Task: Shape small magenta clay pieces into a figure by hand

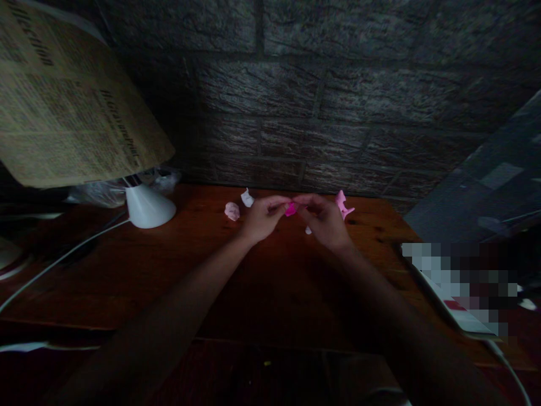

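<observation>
head view: two bare hands meet over one wooden counter (270, 270), and between their fingertips is one small bright pink piece (291, 209). the left hand (264, 217) grasps it from the nine o'clock side, thumb and fingers pinched together; the right hand (323, 220) pinches it from the three o'clock side. the light is dim, so the piece seems soft and folded, though its exact shape is hard to tell.

four other bits lie about the hands, taking the bright piece as the clock's centre. one crumpled pale pink ball (232, 211) is at nine o'clock, with one white scrap (247, 197) near it, between nine and ten. one light pink jagged piece (343, 206) is at three o'clock, just beyond the right hand, and one tiny whitish bit (308, 230) is between four and five, close beside that hand.

farther off at nine o'clock stands one white lamp base (151, 208), its one printed shade (80, 107) spreading toward ten. one flat pale object (469, 321), partly pixelated, lies at four o'clock. one block-patterned wall (270, 101) rises at twelve.
</observation>
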The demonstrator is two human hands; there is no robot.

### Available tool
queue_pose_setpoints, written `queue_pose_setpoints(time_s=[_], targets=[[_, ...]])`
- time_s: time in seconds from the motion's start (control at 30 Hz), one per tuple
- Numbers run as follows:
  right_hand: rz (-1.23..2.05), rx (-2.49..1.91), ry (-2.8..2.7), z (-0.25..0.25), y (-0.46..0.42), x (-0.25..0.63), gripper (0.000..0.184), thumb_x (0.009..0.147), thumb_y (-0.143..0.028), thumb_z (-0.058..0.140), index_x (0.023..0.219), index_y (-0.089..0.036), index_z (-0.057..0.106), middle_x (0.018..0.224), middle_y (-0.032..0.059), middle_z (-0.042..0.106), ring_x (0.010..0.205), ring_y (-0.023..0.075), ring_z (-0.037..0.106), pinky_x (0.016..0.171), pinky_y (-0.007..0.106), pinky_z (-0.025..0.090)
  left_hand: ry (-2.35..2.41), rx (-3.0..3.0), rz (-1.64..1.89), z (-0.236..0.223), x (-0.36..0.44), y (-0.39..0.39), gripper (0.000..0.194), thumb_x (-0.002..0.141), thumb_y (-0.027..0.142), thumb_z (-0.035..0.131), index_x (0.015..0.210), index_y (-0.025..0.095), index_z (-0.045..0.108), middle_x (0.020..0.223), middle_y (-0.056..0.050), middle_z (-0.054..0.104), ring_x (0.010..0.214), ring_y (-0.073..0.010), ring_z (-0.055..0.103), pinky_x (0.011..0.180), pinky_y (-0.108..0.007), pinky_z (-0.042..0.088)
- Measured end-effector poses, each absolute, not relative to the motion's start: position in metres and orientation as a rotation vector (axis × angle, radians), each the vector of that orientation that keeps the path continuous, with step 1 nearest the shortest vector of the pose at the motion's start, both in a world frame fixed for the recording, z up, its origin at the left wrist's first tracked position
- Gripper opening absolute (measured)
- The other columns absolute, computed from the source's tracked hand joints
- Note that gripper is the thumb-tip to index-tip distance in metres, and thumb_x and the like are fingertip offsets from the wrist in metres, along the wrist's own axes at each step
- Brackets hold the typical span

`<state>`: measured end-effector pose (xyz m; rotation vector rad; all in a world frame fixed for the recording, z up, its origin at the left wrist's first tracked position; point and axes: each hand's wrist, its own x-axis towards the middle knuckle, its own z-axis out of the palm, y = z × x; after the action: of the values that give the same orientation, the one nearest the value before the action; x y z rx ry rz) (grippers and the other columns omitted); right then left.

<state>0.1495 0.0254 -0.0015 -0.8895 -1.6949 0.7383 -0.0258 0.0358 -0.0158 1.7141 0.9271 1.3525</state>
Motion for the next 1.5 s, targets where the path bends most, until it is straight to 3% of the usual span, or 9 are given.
queue_pose_setpoints(time_s=[0.23,0.5,0.7,0.97,1.23,1.5], targets=[[0.887,-0.941,-1.595,-0.003,0.03,0.154,0.034,0.077,-0.042,0.079,0.099,-0.02,0.065,0.086,0.0065,0.077,0.086,0.0233,0.074,0.084,0.041,0.058,0.865,1.865,1.223,-0.014,-0.029,0.033,0.019,0.089,0.019,0.065,0.104,0.018,0.075,0.105,-0.008,0.079,0.093,-0.019,0.073,0.089,-0.037,0.058],[0.867,-0.983,-1.583,0.0,0.026,0.151,0.037,0.072,-0.032,0.08,0.101,-0.021,0.059,0.081,0.0037,0.077,0.076,0.0207,0.074,0.073,0.036,0.058,0.924,1.953,1.297,-0.011,-0.027,0.026,0.021,0.084,0.017,0.07,0.104,0.019,0.077,0.096,-0.007,0.081,0.086,-0.0189,0.075,0.081,-0.033,0.059],[0.895,-1.007,-1.543,-0.001,0.028,0.153,0.034,0.078,-0.037,0.076,0.104,-0.021,0.061,0.094,0.0079,0.078,0.09,0.0241,0.075,0.083,0.042,0.06,1.086,2.007,1.385,-0.008,-0.027,0.024,0.015,0.083,0.013,0.068,0.085,0.022,0.08,0.09,-0.004,0.081,0.082,-0.0185,0.075,0.08,-0.032,0.058],[1.141,-0.82,-1.673,-0.007,0.031,0.15,0.031,0.074,-0.031,0.079,0.102,-0.022,0.07,0.106,0.007,0.078,0.103,0.0231,0.073,0.101,0.046,0.054,1.051,1.585,1.533,-0.012,-0.027,0.035,0.005,0.078,0.021,0.077,0.082,0.018,0.077,0.087,-0.005,0.08,0.083,-0.0179,0.075,0.083,-0.034,0.06],[1.027,-0.83,-1.687,-0.012,0.032,0.15,0.029,0.075,-0.035,0.081,0.101,-0.023,0.073,0.104,0.0062,0.079,0.099,0.0223,0.074,0.099,0.045,0.056,1.116,1.951,1.441,-0.007,-0.031,0.028,0.018,0.085,0.017,0.071,0.103,0.018,0.075,0.103,-0.009,0.08,0.094,-0.0203,0.075,0.087,-0.035,0.059],[1.022,-0.846,-1.712,-0.007,0.03,0.15,0.032,0.074,-0.044,0.082,0.097,-0.022,0.076,0.103,0.0058,0.08,0.098,0.0226,0.074,0.097,0.043,0.057,1.077,1.854,1.43,-0.009,-0.032,0.031,0.008,0.083,0.018,0.072,0.085,0.019,0.079,0.089,-0.005,0.081,0.082,-0.0184,0.076,0.078,-0.031,0.06]])
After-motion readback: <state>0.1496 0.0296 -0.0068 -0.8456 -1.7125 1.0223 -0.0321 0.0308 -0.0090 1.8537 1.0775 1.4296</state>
